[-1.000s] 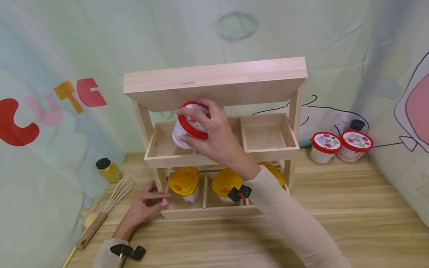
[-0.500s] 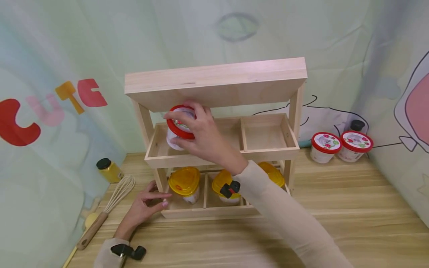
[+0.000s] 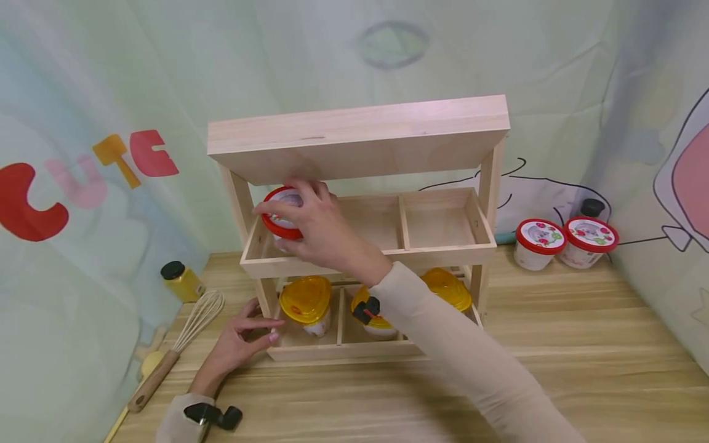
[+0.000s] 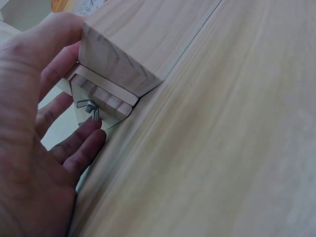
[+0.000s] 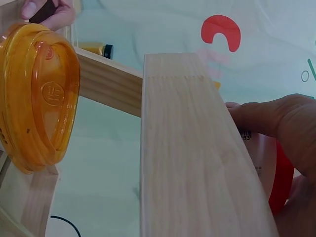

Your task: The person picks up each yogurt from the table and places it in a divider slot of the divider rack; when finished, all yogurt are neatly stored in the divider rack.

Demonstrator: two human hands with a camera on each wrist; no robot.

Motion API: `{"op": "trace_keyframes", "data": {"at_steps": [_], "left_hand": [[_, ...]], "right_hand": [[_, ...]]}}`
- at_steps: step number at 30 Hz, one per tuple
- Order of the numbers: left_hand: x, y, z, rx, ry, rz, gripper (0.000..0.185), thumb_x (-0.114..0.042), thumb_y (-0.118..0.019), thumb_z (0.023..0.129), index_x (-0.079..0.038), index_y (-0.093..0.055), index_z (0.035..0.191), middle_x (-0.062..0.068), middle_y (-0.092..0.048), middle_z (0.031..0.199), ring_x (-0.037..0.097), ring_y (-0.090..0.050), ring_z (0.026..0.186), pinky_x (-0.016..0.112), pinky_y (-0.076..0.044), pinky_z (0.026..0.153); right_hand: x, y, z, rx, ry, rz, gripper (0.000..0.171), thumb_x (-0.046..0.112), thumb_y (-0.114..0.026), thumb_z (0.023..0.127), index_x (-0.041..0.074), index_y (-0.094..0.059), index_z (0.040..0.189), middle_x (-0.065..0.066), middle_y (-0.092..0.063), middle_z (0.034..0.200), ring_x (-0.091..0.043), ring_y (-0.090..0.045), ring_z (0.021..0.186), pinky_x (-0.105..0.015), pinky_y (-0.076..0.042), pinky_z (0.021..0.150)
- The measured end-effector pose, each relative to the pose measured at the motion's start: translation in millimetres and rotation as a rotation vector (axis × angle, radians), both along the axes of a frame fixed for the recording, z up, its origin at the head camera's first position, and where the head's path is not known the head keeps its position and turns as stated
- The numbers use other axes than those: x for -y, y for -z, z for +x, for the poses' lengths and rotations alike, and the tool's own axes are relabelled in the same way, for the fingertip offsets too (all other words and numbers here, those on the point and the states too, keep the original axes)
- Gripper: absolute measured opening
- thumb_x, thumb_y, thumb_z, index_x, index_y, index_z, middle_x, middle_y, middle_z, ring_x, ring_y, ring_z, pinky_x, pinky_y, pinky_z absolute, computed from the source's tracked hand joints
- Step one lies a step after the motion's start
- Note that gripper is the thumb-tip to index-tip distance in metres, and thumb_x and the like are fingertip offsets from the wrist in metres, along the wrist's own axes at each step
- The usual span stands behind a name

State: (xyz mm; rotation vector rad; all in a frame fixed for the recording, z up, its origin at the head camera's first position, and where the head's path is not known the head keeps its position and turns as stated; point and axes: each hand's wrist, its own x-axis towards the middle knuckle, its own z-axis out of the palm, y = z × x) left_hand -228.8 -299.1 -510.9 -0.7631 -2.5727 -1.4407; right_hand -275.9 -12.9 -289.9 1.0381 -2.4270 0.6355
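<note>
My right hand [image 3: 327, 232] grips a white tub with a red lid [image 3: 279, 229] by its rim, fingers and thumb around the lid. The tub is in the left compartment of the upper tray [image 3: 365, 261] of a wooden shelf rack [image 3: 357, 126]; my hand hides part of it. In the right wrist view the tub [image 5: 261, 153] shows behind a wooden edge, held upright or nearly so. My left hand [image 3: 242, 337] holds the left end of the lower tray [image 3: 354, 352]. In the left wrist view its fingers curl round the wooden end, close to a wing nut [image 4: 89, 106].
Yellow-lidded cups [image 3: 306, 299] stand in the lower tray. Two more red-lidded tubs [image 3: 539, 243] sit on the table [image 3: 559, 344] at right. A whisk [image 3: 177, 344] and a yellow jar with a black cap [image 3: 183, 283] lie at left.
My right hand has carried the red-lidded tub leftward and slightly down into the left compartment of the upper tray. My left hand stays in place.
</note>
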Motion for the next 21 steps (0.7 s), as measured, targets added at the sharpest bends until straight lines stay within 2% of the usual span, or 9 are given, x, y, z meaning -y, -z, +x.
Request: {"op": "trace_keyframes", "data": {"at_steps": [7,13,17,21], "left_hand": [[-1,-1.2,0.5,-0.014,0.015,0.000,0.027,-0.002,-0.081,0.092,-0.011,-0.084,0.117,0.023,-0.051,0.158,-0.004,-0.052,0.134,0.018,-0.042,0.109],[-2,-2.4,1.3,-0.018,0.020,0.021,0.027,0.000,-0.080,0.092,-0.010,-0.084,0.116,0.023,-0.052,0.156,-0.004,-0.053,0.133,0.017,-0.042,0.109],[-1,-2.3,2.2,-0.010,0.015,0.017,0.027,-0.001,-0.080,0.092,-0.010,-0.084,0.117,0.023,-0.051,0.157,-0.004,-0.053,0.133,0.018,-0.042,0.108],[-1,-2.1,1.6,0.013,0.005,0.012,0.026,-0.002,-0.081,0.092,-0.011,-0.084,0.116,0.022,-0.051,0.158,-0.004,-0.052,0.133,0.017,-0.041,0.109]], "right_hand": [[7,4.1,-0.1,0.018,0.002,0.043,0.053,0.033,-0.082,0.096,0.038,-0.064,0.146,-0.019,-0.037,0.168,-0.046,-0.038,0.150,-0.057,-0.043,0.119],[12,3.4,2.0,0.005,0.008,0.105,0.050,0.042,-0.078,0.097,0.042,-0.063,0.145,-0.016,-0.037,0.170,-0.043,-0.035,0.152,-0.056,-0.043,0.119],[15,1.1,3.9,0.007,0.014,0.152,0.050,0.045,-0.076,0.098,0.045,-0.063,0.145,-0.013,-0.038,0.170,-0.041,-0.034,0.153,-0.056,-0.045,0.117],[13,-0.7,3.4,0.021,-0.003,0.178,0.051,0.046,-0.074,0.098,0.046,-0.060,0.148,-0.013,-0.039,0.170,-0.042,-0.030,0.156,-0.057,-0.040,0.121]]}}
